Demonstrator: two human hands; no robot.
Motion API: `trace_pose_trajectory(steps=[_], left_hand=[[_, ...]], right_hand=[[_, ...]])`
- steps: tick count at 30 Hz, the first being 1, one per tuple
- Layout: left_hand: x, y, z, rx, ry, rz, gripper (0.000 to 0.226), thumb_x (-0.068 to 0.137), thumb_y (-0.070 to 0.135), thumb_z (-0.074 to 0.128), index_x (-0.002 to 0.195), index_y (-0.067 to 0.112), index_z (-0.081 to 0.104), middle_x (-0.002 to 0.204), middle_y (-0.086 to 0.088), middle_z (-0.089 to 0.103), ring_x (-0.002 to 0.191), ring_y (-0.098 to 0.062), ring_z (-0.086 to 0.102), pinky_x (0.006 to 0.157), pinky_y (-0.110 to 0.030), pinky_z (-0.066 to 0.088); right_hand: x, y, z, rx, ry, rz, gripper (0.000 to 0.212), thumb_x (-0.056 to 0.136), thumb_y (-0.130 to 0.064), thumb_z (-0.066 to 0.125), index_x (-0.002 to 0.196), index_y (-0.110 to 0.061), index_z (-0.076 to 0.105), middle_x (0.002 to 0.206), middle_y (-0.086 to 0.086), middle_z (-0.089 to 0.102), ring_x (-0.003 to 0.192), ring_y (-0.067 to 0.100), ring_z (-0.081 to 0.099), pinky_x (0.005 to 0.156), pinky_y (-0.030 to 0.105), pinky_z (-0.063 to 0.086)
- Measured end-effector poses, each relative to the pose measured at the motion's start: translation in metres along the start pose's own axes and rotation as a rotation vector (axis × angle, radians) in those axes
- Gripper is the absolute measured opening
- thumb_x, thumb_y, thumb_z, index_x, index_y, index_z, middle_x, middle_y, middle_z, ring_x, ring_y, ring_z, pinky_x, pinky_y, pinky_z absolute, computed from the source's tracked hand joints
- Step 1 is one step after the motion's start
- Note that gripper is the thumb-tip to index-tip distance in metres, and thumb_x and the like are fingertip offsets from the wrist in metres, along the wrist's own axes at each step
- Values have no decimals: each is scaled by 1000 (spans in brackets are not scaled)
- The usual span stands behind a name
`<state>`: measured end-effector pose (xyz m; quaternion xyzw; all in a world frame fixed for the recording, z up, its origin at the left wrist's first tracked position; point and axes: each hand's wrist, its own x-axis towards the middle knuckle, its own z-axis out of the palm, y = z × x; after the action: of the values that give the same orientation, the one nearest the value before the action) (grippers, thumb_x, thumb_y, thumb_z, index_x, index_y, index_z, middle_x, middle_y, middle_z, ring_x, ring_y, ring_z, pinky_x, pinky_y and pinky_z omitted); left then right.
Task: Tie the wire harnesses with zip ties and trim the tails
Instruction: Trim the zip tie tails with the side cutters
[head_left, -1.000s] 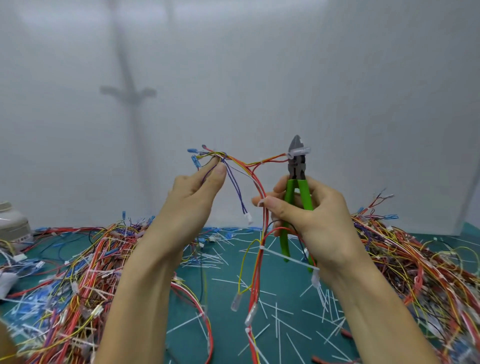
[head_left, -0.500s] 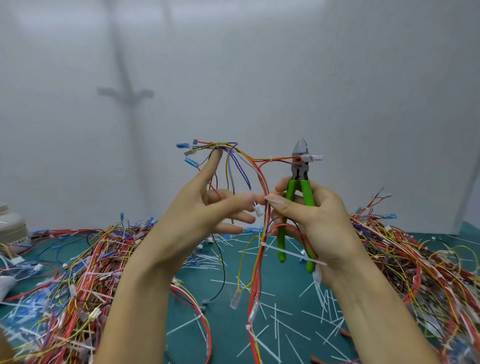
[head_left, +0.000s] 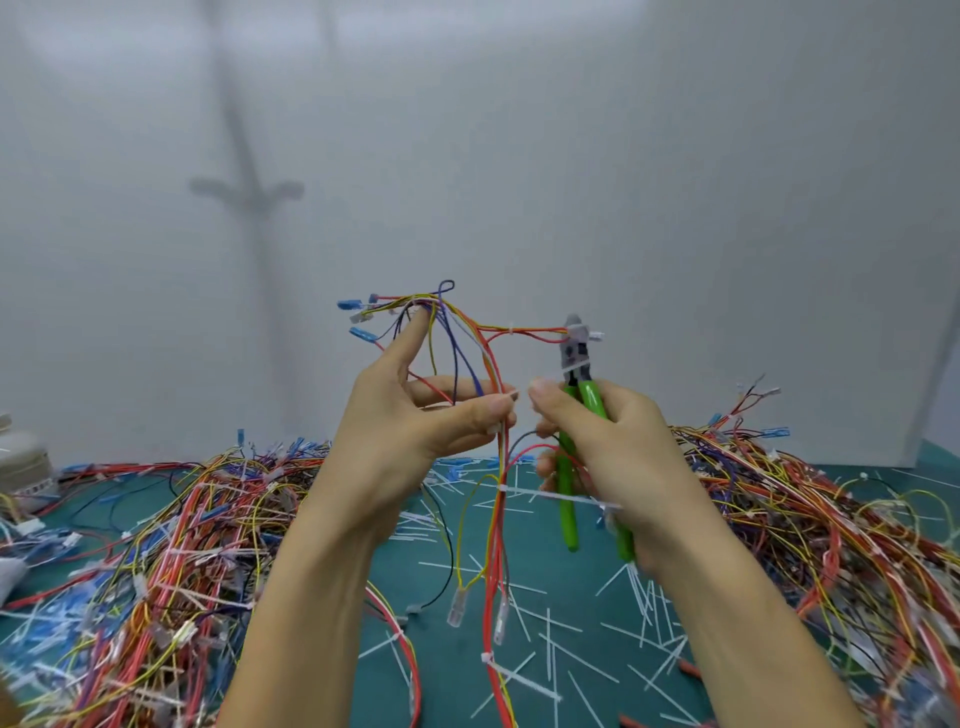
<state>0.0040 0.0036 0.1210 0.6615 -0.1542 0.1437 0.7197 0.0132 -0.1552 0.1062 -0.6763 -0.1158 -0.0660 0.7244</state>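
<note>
My left hand (head_left: 415, 426) pinches harness (head_left: 491, 364); right hand (head_left: 623, 447) grips cutters (head_left: 592, 400). One zip tie (head_left: 550, 497) cinched, tail untrimmed; cut tails (head_left: 550, 649) litter table (head_left: 457, 675).

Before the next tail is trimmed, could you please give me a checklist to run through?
1. Cutters in a firm grip: ok. The right hand is wrapped round the green-handled cutters.
2. Harness held: ok. The left hand pinches the harness wires between thumb and fingers.
3. Upper tail trimmed: not ok. The zip tie tail sticks out sideways, uncut.
4. Cutter head at that tail: not ok. It points up, well above it.
5. Cutter jaws free: cannot tell. A white connector sits at the tip.
6. Lower tail trimmed: not ok. The lower tail is also uncut.
</note>
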Motion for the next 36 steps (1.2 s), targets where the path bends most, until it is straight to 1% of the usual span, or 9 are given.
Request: trace_pose_trajectory(steps=[3,6,8,10,13,17,22,27,36], left_hand=[[1,1,-4,-47,64,-12,116,61,7,80,156,22,17,83,-16,76,74,-25,74,66,-24,58],[3,0,-5,-66,108,-28,110,67,-2,79,156,21,19,81,-15,76,72,-23,74,65,-25,59],[4,-1,-5,-83,127,-40,112,66,-3,78,157,20,17,81,-15,76,71,-23,73,64,-25,59],[4,-1,-4,-96,134,-46,114,61,0,78,157,18,17,83,-16,76,71,-22,73,63,-26,59],[4,-1,-4,-85,125,-57,115,57,5,77,156,18,21,85,-15,76,73,-24,73,65,-27,59],[4,-2,-4,-84,125,-71,107,64,-2,75,155,20,23,86,-16,76,75,-25,74,66,-28,60],[4,-3,-4,-96,141,-81,97,76,-13,69,155,21,25,83,-16,76,73,-26,74,64,-26,59],[5,-2,-3,-107,154,-84,97,74,-14,70,154,19,26,78,-16,76,70,-24,74,62,-27,59],[4,0,-6,-157,142,-112,87,79,-14,66,152,17,31,82,-18,75,69,-24,73,61,-26,59]], right_hand=[[1,-5,-10,-290,-104,67,44,96,-49,49,85,-11,66,72,5,60,52,17,60,51,34,53],[-2,-9,-23,-573,-246,9,48,97,-54,39,85,-17,67,70,-2,60,56,14,62,57,35,53],[-5,-13,-29,-707,-341,-51,52,93,-59,37,86,-16,65,69,-4,59,60,12,62,67,41,54],[-6,-16,-31,-792,-367,-108,56,91,-62,36,87,-13,63,72,1,60,65,14,64,75,46,54],[-9,-20,-33,-910,-317,-207,50,92,-62,35,88,-21,64,78,3,64,73,18,63,74,42,50],[-11,-21,-31,-1025,-243,-296,49,84,-66,31,84,-25,59,74,-3,58,70,13,53,64,31,41],[-5,-13,-30,-1148,-160,-446,41,84,-68,27,85,-33,48,82,-10,52,77,14,49,63,33,32],[-1,-7,-27,-1168,-131,-538,37,85,-69,25,89,-37,44,82,-10,49,79,17,50,62,33,31],[-1,-3,-23,-1167,-115,-586,36,87,-68,25,86,-36,41,80,-9,50,76,19,49,61,34,36]])
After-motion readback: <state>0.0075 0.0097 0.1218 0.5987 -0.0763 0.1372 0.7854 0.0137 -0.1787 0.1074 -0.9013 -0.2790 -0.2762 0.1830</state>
